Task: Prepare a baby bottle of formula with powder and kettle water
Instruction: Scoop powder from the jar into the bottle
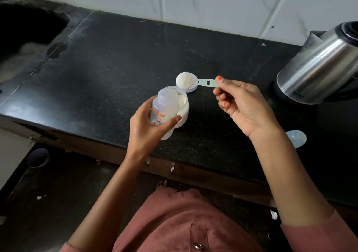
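Black counter (116, 68) stretched below, kettle (317, 64) at far right, as my left hand (147, 129) gripped the open bottle (164, 106) just beside the powder tub (184, 105) and my right hand (242, 104) pinched the handle of the heaped scoop (185, 81); I judged it best kept level, then tipped slowly over the mouth.

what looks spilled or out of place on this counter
No powder spill shows: the scoop in the right hand holds its heap. Minor oddities: a dark, wet-looking patch on the counter by the sink, and the bottle in the left hand is tilted with its neck open.
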